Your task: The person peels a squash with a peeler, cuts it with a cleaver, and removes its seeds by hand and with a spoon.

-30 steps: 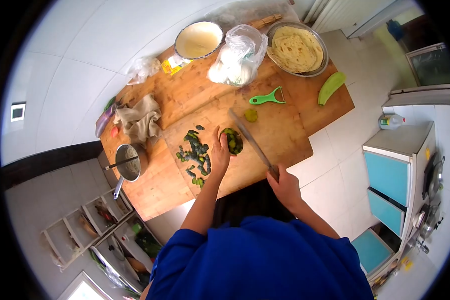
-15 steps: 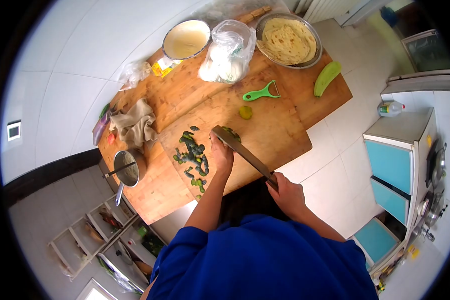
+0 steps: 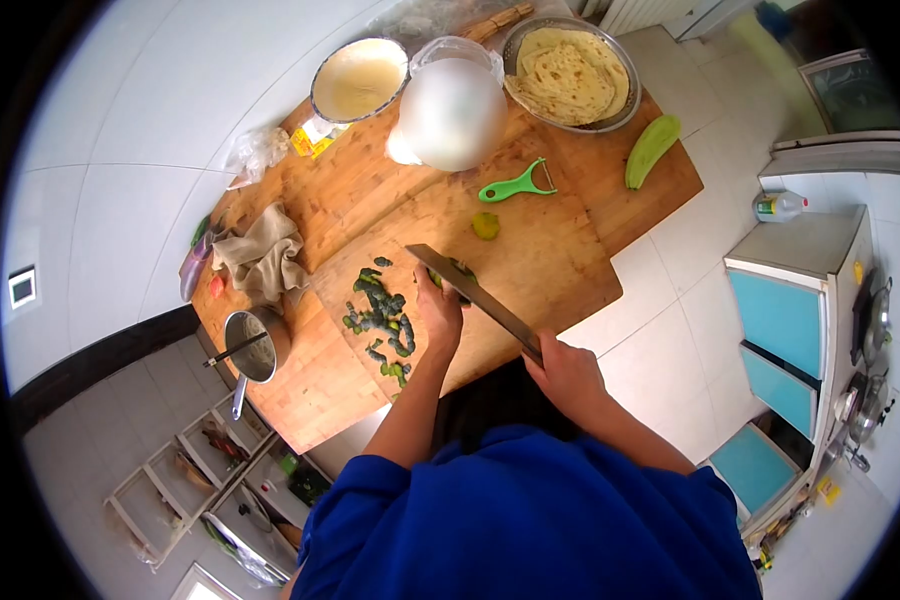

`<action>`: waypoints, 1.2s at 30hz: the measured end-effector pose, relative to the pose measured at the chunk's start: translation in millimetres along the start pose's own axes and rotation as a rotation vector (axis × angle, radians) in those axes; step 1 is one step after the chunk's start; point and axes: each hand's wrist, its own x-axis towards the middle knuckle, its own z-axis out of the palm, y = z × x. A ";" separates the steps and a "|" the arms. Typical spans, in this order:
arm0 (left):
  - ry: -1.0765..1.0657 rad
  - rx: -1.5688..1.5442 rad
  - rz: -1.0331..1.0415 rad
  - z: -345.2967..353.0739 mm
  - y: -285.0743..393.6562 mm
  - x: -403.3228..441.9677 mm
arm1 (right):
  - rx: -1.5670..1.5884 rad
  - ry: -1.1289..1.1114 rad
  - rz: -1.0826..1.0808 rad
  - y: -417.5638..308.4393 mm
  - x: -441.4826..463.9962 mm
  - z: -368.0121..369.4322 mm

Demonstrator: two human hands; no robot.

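My right hand (image 3: 567,372) is closed on the handle of a long knife (image 3: 485,305). The blade slants up and left, lying over a dark green vegetable (image 3: 460,268) that it partly hides. That vegetable is held in my left hand (image 3: 438,312), whose fingers are partly behind the blade. Dark green peel pieces (image 3: 380,318) lie on the cutting board (image 3: 560,262) left of my left hand. Above the blade are a small yellow-green slice (image 3: 485,226) and a green peeler (image 3: 517,184).
Along the back stand an enamel bowl (image 3: 358,82), a white plastic bag (image 3: 453,112) and a metal bowl of flatbreads (image 3: 570,78). A light green gourd (image 3: 653,151) lies at right. At left are a cloth (image 3: 262,255), a saucepan (image 3: 276,345) and an eggplant (image 3: 196,264).
From beside the vegetable, the knife has moved left and over it, covering part of it. Both hands keep their holds. The camera view has shifted slightly.
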 end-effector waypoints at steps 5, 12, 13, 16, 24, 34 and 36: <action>0.085 0.041 0.106 8.9 -27.3 8.0 | -0.002 -0.018 -0.040 -0.3 37.1 12.9; 0.082 0.073 0.075 0.7 -31.1 5.9 | 0.079 0.012 -0.073 7.2 90.0 47.0; 0.076 0.094 0.147 -3.7 -33.0 2.4 | 0.136 0.029 -0.056 8.2 90.3 49.6; -0.098 -0.257 -0.037 -18.0 -23.6 -14.2 | 0.332 0.136 -0.014 12.2 70.0 38.1; -0.182 -0.476 -0.233 -36.4 -24.4 -26.3 | 0.366 0.374 -0.075 16.5 25.7 11.3; -0.279 -0.578 -0.287 -36.9 -38.9 -33.8 | 0.102 0.198 0.052 14.6 7.0 31.5; -0.307 -0.528 -0.275 -35.5 -39.7 -36.2 | 0.096 0.188 0.058 14.5 4.0 31.1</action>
